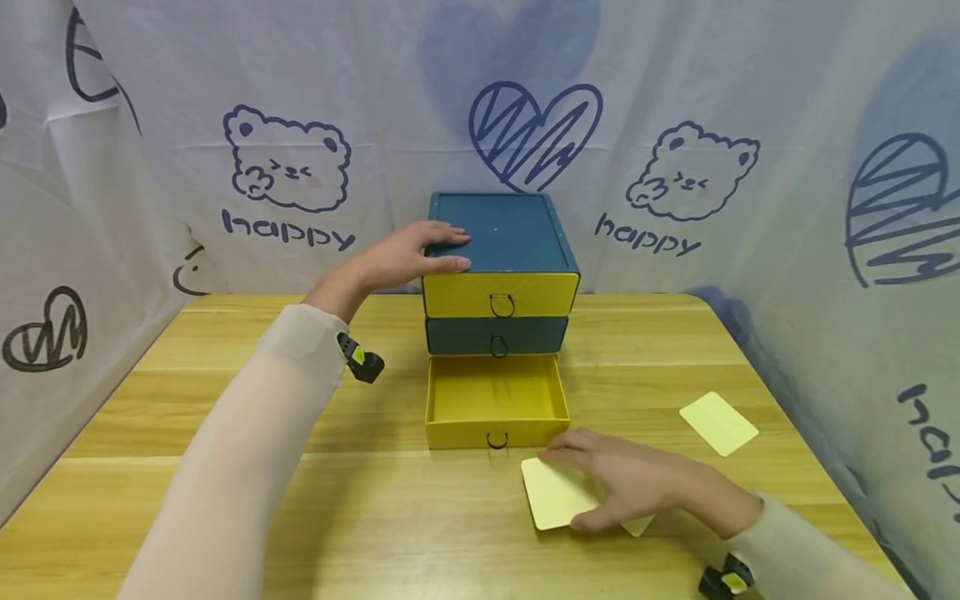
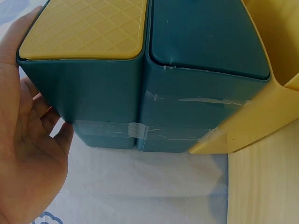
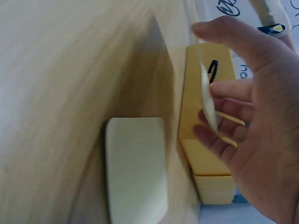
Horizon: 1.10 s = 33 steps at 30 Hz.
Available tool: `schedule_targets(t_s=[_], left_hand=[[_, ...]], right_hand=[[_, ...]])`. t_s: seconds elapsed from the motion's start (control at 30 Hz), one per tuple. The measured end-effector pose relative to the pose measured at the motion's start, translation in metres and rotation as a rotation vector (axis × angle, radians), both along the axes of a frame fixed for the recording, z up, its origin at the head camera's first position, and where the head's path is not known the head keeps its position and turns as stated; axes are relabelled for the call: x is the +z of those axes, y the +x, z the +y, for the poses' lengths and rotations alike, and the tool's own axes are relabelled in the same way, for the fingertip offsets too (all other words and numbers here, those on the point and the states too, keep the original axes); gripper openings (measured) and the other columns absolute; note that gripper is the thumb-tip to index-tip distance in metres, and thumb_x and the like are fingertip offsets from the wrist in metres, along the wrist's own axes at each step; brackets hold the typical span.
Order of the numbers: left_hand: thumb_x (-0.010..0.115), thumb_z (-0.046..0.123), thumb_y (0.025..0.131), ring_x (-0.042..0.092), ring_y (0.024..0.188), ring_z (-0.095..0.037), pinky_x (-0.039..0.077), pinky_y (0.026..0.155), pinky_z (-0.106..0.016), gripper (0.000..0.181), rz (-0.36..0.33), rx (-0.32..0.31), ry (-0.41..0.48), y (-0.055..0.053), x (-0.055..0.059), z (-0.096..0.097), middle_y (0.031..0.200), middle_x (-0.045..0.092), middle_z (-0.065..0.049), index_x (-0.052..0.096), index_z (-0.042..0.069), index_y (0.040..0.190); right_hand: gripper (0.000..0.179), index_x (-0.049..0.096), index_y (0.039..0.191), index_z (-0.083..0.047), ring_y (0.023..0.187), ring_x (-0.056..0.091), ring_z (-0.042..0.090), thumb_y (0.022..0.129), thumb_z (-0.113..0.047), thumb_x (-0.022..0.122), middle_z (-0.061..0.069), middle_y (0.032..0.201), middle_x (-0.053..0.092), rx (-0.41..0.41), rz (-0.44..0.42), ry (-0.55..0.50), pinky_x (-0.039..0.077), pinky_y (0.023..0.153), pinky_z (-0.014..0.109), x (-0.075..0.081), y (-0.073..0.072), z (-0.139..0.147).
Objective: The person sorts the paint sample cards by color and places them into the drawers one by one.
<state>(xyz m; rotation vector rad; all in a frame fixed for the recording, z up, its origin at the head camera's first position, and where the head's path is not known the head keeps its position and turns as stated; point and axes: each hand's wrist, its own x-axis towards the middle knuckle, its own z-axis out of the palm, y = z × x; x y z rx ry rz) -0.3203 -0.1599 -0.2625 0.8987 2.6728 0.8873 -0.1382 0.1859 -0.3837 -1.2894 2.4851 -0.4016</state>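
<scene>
My left hand rests on the blue top of a small drawer cabinet, fingers laid along its left side and thumb near the front edge. In the left wrist view this hand lies against the cabinet's top. My right hand pinches a pale yellow card between thumb and fingers, in front of the cabinet. The right wrist view shows the held card nearly edge-on, raised over the table. Another card lies below, partly hidden by the right hand.
The bottom yellow drawer is pulled out, with nothing seen inside. Above it, the blue drawer and top yellow drawer are closed. A single card lies at the right of the wooden table. A printed cloth hangs behind.
</scene>
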Motion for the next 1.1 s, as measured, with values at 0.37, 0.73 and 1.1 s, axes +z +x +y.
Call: schedule_targets(t_s=[0.37,0.73,1.1], left_hand=[[0.056,0.054,0.095,0.013,0.148,-0.024,0.014,0.117,-0.052,0.064,-0.007,0.0,0.001,0.0,0.002,0.0,0.16,0.022,-0.001,0.043,0.023,0.149],[0.056,0.054,0.095,0.014,0.148,-0.023,0.016,0.117,-0.051,0.064,0.001,0.008,0.0,0.001,0.0,-0.001,0.16,0.024,0.0,0.044,0.022,0.149],[0.055,0.054,0.096,0.014,0.147,-0.023,0.016,0.117,-0.051,0.063,0.009,-0.001,0.004,0.001,-0.001,-0.002,0.159,0.025,0.0,0.044,0.023,0.149]], right_hand=[[0.079,0.043,0.148,-0.01,0.125,0.048,0.024,0.086,-0.053,0.068,0.008,0.141,0.046,-0.072,0.106,-0.128,0.044,0.101,0.045,0.026,-0.016,-0.009],[0.082,0.039,0.151,-0.009,0.131,0.044,0.027,0.09,-0.06,0.06,0.009,0.148,0.042,-0.166,0.155,-0.125,0.039,0.106,0.046,0.025,-0.053,-0.033],[0.062,0.053,0.142,-0.007,0.134,0.042,0.034,0.094,-0.047,0.06,0.012,0.147,0.046,-0.152,0.213,-0.1,0.035,0.109,0.05,0.018,-0.076,-0.047]])
